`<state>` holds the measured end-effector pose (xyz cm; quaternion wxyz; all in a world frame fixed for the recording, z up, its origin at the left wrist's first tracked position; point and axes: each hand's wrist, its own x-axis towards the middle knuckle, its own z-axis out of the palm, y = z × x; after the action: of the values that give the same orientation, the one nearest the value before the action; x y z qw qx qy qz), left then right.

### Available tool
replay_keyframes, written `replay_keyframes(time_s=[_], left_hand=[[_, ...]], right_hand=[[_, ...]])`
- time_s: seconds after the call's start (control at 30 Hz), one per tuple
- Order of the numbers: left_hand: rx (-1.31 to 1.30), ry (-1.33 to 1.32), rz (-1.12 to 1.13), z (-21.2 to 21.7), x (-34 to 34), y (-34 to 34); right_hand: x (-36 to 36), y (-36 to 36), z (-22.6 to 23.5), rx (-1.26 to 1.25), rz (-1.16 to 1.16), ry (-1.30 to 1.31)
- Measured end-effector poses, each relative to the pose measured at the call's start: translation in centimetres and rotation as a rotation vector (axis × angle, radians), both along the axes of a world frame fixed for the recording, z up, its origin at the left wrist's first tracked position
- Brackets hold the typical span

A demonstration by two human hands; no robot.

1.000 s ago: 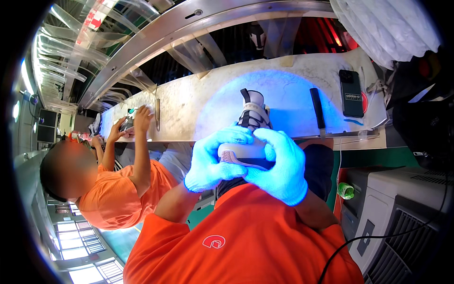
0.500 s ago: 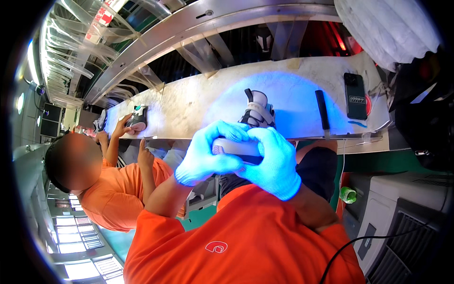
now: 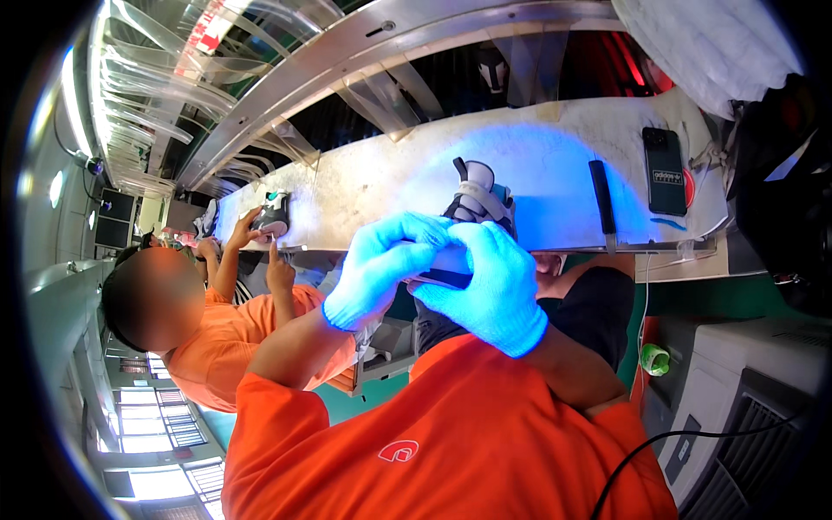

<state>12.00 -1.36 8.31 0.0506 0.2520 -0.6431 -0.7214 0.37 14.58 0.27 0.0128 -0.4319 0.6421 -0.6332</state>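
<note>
In front of my chest, both gloved hands close round a light grey sneaker. My left hand (image 3: pixel 381 269) wraps its left side, and my right hand (image 3: pixel 490 290) grips the right side. Only part of the held sneaker (image 3: pixel 447 260) shows between the gloves, with a dark lower edge; the rest is hidden. Just beyond my fingers, a grey and black strapped sneaker (image 3: pixel 477 192) stands on the bench, its tongue up and its near end behind my gloves. Blue light falls on the gloves and on that sneaker.
The long pale bench (image 3: pixel 364 191) runs across. To the right lie a black-handled tool (image 3: pixel 601 195), a dark phone (image 3: pixel 665 173) and a small blue strip (image 3: pixel 668 224). At left, a co-worker in orange touches another sneaker (image 3: pixel 274 215). A grey machine (image 3: pixel 719 390) stands at lower right.
The held sneaker has tilted, and less of its rounded grey end shows. My right hand has turned over it, closer to my left. The bench scene has shifted right in the view.
</note>
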Motion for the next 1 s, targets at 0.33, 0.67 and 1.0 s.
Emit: replay_keyframes(time_s=[0.33,0.67,1.0], left_hand=[[-0.237,-0.023,-0.149,0.7,-1.1,-0.6],[-0.277,-0.067,-0.146,1.1,-1.6,-0.2],[-0.226,0.006,-0.184,0.4,-1.6,-2.4]], right_hand=[[0.4,2.4,-2.7,-0.091,-0.094,-0.131],[0.2,3.2,-4.0,-0.18,0.059,-0.186],[-0.9,1.6,-4.2,-0.225,0.077,-0.16]])
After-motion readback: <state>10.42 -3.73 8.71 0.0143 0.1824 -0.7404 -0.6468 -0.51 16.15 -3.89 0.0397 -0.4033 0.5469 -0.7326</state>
